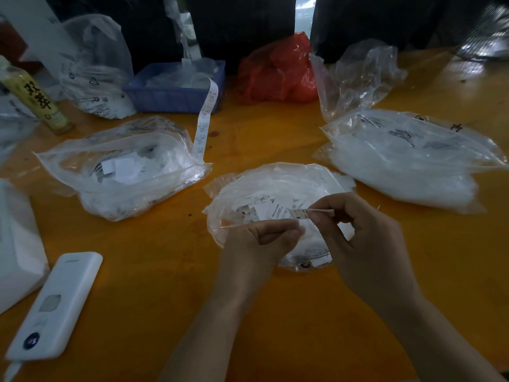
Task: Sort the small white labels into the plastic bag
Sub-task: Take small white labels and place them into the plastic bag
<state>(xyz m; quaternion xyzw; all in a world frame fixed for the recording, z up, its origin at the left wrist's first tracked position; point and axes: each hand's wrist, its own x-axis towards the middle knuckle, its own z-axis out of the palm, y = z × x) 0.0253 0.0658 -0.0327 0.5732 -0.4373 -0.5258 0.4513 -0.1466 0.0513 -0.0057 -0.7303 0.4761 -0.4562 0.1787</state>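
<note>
An open clear plastic bag [278, 180] lies on the orange table in front of me, with several small white labels [268, 208] inside. My right hand [366, 238] pinches a small white label [301, 213] between thumb and forefinger, just above the bag's mouth. My left hand [264, 241] is curled over the bag's near rim and pinches a thin strip of label or bag edge; which one I cannot tell. The two hands almost touch.
Another open bag of labels [124, 166] lies to the left, a full sealed bag [407, 158] to the right. A blue tray [176, 89] with a hanging label strip [205, 117], a red bag [278, 70], a bottle [35, 97] and a white remote [57, 304] are around.
</note>
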